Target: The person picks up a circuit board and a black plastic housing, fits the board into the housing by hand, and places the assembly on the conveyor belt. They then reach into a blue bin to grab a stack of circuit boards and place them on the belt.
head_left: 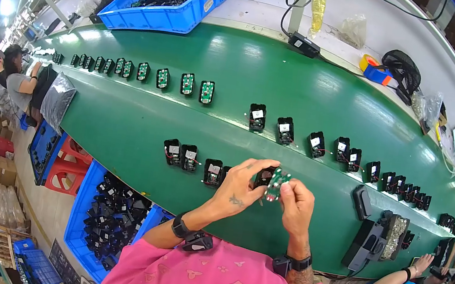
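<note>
The left hand has its fingers narrowed around a small black open-topped plastic housing, held above the long green-topped bench in front of the pink shirt. The right hand pinches a small green circuit board between thumb and fingers, just beside the housing and partly in front of it; whether the 2 parts touch cannot be told. Left of the left hand, 2 black housings with white rectangles lie side by side on the bench, and 1 similar black housing lies nearer the hand. Farther back runs a row of black housings, with 3 green-faced units toward its middle. A blue plastic crate stands behind.
</note>
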### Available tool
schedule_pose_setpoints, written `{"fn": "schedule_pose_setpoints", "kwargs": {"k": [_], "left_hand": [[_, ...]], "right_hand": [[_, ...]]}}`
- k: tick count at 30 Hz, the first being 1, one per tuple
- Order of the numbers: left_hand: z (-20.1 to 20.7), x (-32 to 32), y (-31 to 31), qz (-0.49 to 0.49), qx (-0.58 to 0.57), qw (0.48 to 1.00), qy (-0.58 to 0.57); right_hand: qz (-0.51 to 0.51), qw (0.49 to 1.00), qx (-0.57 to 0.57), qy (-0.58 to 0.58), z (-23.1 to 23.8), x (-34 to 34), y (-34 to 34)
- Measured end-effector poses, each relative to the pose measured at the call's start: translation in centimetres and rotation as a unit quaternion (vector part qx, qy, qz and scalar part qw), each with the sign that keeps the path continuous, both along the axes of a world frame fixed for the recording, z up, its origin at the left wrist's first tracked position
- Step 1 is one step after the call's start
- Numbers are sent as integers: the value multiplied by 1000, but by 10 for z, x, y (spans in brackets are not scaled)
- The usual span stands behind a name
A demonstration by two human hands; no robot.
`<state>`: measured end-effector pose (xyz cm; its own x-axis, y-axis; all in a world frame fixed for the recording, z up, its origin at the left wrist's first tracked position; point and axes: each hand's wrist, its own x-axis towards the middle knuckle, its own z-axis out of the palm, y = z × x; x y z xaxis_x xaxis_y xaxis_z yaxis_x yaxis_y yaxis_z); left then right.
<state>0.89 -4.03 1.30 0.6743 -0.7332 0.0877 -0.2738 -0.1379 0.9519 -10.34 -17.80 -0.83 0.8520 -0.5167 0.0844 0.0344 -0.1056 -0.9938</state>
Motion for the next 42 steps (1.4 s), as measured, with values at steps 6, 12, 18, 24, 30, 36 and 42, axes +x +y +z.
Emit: {"fn": "schedule_pose_setpoints", "kwargs": {"k": [6,12,18,24,30,36,42], "left_hand": [[-8,-2,-2,11,6,999,-38],[-17,-7,-8,65,-41,994,-82],[-7,1,-2,3,-38,997,61],[-8,-3,-2,-16,-77,979,187],[0,-15,-13,37,-33,990,135],[-12,-21,-15,74,-139,987,44],[-13,-23,-13,112,-213,962,-128]], "right_hand": [[44,993,-94,50,23,1,1],[9,989,-139,39,27,7,3],[-19,993,-112,37,22,11,-1],[-29,989,-128,71,23,8,1],[-58,991,-114,41,12,12,12],[-34,987,-147,-47,9,19,12],[-14,964,-192,-180,2,27,13]]}}
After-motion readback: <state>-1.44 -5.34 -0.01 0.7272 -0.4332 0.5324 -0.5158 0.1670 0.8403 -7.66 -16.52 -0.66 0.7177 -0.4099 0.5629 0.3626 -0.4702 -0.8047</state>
